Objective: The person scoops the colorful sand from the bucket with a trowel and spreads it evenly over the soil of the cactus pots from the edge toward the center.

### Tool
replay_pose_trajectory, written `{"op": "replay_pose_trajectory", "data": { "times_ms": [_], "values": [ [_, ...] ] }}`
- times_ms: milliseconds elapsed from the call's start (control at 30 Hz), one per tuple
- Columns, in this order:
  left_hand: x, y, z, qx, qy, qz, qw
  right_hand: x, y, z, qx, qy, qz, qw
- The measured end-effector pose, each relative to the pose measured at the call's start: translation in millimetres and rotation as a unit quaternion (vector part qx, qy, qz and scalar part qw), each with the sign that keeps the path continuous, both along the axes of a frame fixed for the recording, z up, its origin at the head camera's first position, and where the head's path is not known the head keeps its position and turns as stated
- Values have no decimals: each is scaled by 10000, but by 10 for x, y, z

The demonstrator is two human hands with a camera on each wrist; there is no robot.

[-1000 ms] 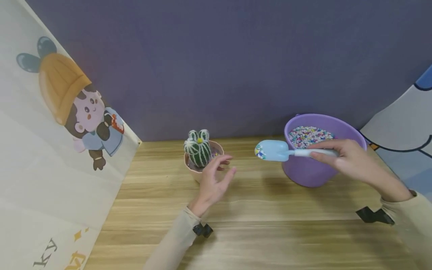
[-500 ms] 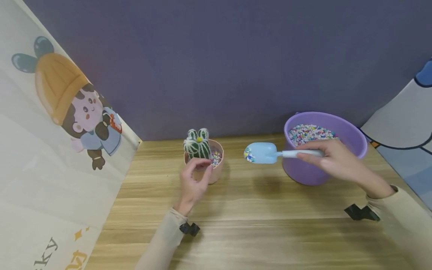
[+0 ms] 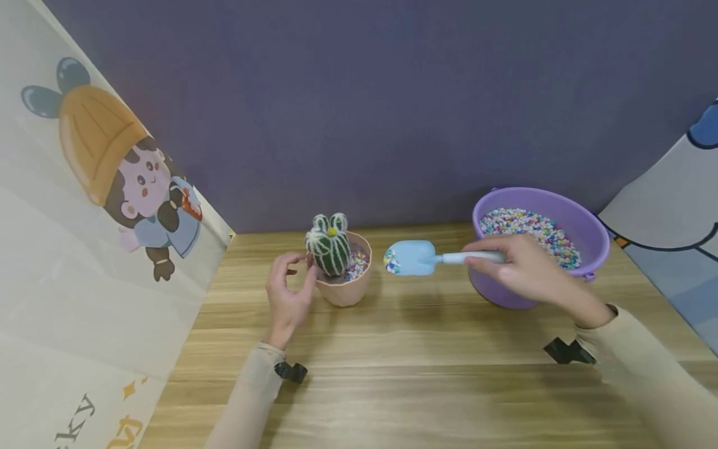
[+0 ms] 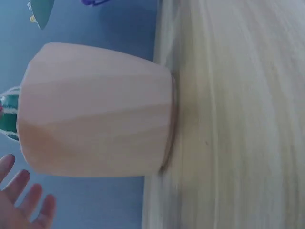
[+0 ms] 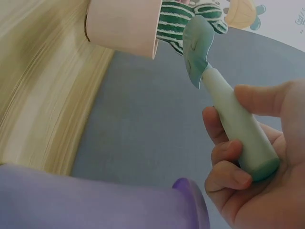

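My right hand (image 3: 521, 265) grips the white handle of a light-blue toy trowel (image 3: 416, 257), with a few coloured beads at the blade's tip. The trowel is held level above the table, its tip just right of a pink flowerpot (image 3: 346, 294). A knitted-looking striped cactus (image 3: 331, 254) stands in the pot, with coloured beads (image 3: 356, 265) beside it. My left hand (image 3: 287, 302) is at the pot's left side, fingers loosely bent near the rim. In the left wrist view, its fingertips (image 4: 47, 205) show apart from the pot wall.
A purple bucket (image 3: 499, 290) holding many small coloured beads (image 3: 518, 221) stands right of the pot, beneath my right hand. Behind the wooden table (image 3: 392, 386) rises a dark blue-grey panel (image 3: 364, 112). A white panel with a cartoon figure (image 3: 151, 181) borders the left.
My left hand has moved left from in front of the pot to its left side. My right hand has carried the trowel left, from beside the bucket toward the pot.
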State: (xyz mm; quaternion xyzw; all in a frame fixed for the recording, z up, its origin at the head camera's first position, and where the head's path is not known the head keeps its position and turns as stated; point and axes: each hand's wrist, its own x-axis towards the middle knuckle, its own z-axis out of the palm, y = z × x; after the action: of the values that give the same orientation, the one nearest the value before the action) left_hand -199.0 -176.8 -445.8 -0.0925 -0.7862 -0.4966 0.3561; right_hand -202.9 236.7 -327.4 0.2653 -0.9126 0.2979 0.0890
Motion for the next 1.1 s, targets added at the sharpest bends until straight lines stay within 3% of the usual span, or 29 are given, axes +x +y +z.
{"op": "replay_pose_trajectory", "data": {
  "times_ms": [67, 167, 300, 700, 1100],
  "values": [
    [-1, -40, -17, -153, -547, -92, 9983, -4, -72, -8, 42, 51, 24, 10000],
    [-7, -73, -29, -548, -1307, -380, 9892, -9, -186, -8, 125, 88, 74, 9999],
    [-19, -90, -56, -970, -1799, -655, 9767, -34, -331, -7, 235, 49, 153, 9996],
    [-31, -53, -63, -1117, -2056, -723, 9695, -116, -632, -31, 347, -49, 90, 9993],
    [-9, 54, -56, -1119, -1966, -336, 9735, -174, -832, -2, 243, 258, 245, 9991]
  ]
}}
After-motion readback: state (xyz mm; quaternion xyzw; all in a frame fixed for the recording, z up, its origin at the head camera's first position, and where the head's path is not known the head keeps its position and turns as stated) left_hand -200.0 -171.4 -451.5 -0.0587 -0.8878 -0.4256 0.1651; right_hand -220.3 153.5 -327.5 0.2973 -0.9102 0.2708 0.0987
